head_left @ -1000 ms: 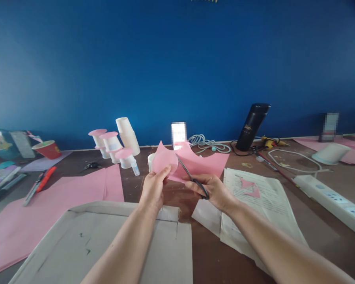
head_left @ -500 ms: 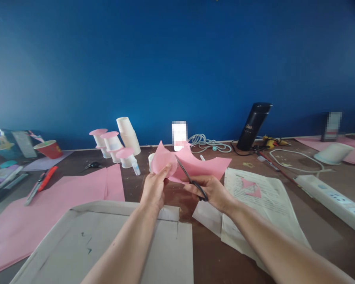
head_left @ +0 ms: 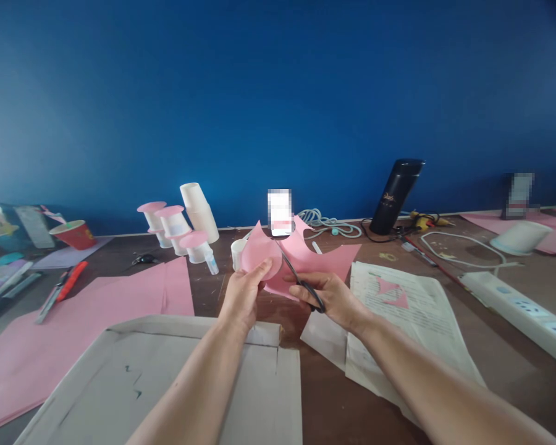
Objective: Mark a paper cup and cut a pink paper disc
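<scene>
Between thumb and fingers, my left hand (head_left: 246, 287) pinches a sheet of pink paper (head_left: 322, 262) by its rounded left part, a nearly cut-round disc (head_left: 258, 252). My right hand (head_left: 331, 296) is closed round the dark handles of a pair of scissors (head_left: 301, 279). Their blades point up and left, against the paper just right of the disc. Curved notches run along the sheet's upper edge. Behind my left hand stands a white paper cup (head_left: 237, 253), partly hidden.
White cups with pink discs (head_left: 173, 225) stand back left by stacked cups (head_left: 199, 213). A red cutter (head_left: 65, 287) lies on pink sheets (head_left: 97, 315). Cardboard (head_left: 167, 377) lies in front. At right are a printed sheet (head_left: 412, 334), a black flask (head_left: 396, 198) and a power strip (head_left: 519, 309).
The pink disc has turned and shifted slightly right in my left hand. The scissors have moved a little along its edge, and the right part of the sheet hangs slightly differently.
</scene>
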{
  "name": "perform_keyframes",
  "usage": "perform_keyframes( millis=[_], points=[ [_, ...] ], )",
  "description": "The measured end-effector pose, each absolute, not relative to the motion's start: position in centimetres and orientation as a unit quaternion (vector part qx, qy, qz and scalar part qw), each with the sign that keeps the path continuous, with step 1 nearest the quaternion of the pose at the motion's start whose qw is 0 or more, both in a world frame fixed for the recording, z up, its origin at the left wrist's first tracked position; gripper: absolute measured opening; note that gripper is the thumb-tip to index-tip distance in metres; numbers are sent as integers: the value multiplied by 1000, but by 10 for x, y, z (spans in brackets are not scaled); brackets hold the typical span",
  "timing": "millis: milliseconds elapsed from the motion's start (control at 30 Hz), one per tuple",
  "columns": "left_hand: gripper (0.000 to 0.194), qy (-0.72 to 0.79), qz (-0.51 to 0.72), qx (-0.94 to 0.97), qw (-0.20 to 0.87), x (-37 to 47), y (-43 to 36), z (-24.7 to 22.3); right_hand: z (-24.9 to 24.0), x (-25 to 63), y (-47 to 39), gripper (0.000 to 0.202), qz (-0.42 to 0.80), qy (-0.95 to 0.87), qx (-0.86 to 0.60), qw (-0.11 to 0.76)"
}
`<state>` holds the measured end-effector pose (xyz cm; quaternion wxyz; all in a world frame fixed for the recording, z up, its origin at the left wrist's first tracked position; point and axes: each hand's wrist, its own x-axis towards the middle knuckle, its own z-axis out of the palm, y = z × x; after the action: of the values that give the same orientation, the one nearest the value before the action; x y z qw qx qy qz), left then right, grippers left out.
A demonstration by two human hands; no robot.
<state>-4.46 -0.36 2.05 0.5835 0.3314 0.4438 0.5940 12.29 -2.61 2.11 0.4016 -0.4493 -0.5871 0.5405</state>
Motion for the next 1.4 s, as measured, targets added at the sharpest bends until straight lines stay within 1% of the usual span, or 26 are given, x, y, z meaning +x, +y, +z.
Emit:
perform_keyframes(
  millis=[267, 633, 900, 1300, 1400],
  points=[
    [42, 441, 600, 318, 587, -44, -3, 22, 17, 123, -27, 36, 517, -611, -439, 408],
    [41, 443, 600, 321, 584, -44, -3, 19, 18, 122, -27, 37, 514, -610, -437, 416],
    [41, 440, 602, 319, 585, -45, -2, 18, 19, 122, -29, 43, 516, -610, -434, 416],
    [36, 435, 601, 328, 586, -45, -2, 18, 20, 122, -29, 46, 520, -604, -436, 418],
    [39, 435, 600, 326, 587, -46, -1, 18, 20, 122, -29, 48, 518, -600, -446, 416]
  ],
)
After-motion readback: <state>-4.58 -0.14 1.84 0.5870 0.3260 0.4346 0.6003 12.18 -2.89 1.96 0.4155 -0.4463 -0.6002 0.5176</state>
